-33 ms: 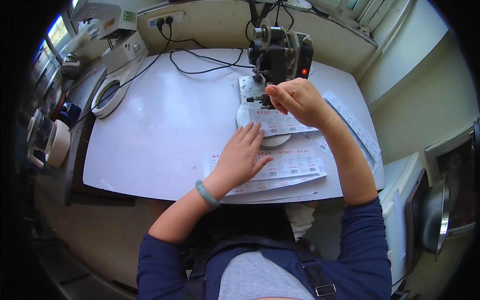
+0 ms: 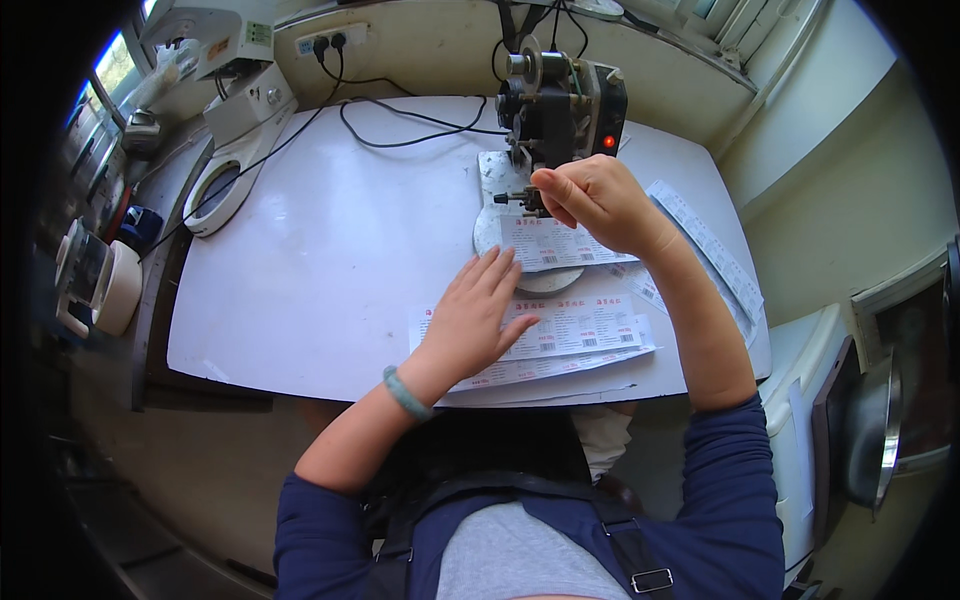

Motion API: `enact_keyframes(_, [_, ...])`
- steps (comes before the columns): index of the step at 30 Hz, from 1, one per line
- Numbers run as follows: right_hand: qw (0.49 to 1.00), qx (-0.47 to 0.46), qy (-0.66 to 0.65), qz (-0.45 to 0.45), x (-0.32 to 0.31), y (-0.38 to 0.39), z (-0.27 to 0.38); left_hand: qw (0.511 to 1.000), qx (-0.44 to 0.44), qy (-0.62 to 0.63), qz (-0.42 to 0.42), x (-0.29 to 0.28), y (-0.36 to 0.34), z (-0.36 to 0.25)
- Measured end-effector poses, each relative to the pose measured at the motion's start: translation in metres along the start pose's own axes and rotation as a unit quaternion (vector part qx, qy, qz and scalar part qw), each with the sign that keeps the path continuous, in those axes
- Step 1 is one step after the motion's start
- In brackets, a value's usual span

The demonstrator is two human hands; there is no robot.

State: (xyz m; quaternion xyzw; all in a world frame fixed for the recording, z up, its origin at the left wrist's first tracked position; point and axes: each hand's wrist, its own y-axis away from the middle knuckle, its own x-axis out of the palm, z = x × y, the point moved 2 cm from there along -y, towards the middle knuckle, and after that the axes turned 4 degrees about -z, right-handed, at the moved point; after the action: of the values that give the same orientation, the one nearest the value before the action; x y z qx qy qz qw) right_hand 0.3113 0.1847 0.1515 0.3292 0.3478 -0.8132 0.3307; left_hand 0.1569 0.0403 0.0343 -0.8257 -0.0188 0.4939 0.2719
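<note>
A black hand-press coding machine with a lit red lamp stands at the back of the table. On its round grey base lies a strip of printed white labels. My left hand, a green bangle on its wrist, is open and flat. Its fingertips are at the strip's left edge, and its palm covers part of a stack of label strips nearer me. At the front of the machine my right hand is closed in a fist, above the strip's right part. Whatever it grips is hidden inside the fingers.
More label strips lie along the right side of the white table. A black cable loops across the back to a wall socket. A white device with a ring-shaped base stands at the back left.
My left hand has slid slightly left, its fingertips drawing back a little from the label strip. My right hand, the strip and the machine look unmoved.
</note>
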Motion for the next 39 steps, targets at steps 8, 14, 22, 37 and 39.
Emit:
enact_keyframes(8, [0.966,-0.199,0.142,-0.081,0.06,0.053,0.015,0.996,-0.086,0.037,0.007,-0.065,0.06,-0.006])
enact_keyframes(14, [0.975,-0.045,-0.145,-0.164,0.014,0.014,-0.021,0.993,-0.086,0.081,-0.02,-0.064,0.058,-0.019])
enact_keyframes(22, [0.872,-0.127,-0.378,-0.283,-0.013,0.008,-0.003,0.992,-0.093,0.087,-0.026,-0.064,0.065,-0.03])
enact_keyframes(37, [0.793,0.039,0.491,-0.357,-0.043,0.167,-0.033,0.986,-0.144,0.069,-0.049,-0.081,0.084,-0.023])
enact_keyframes(39, [0.76,0.099,0.537,-0.353,-0.047,0.188,-0.034,0.987,-0.145,0.05,-0.056,-0.085,0.087,-0.02])
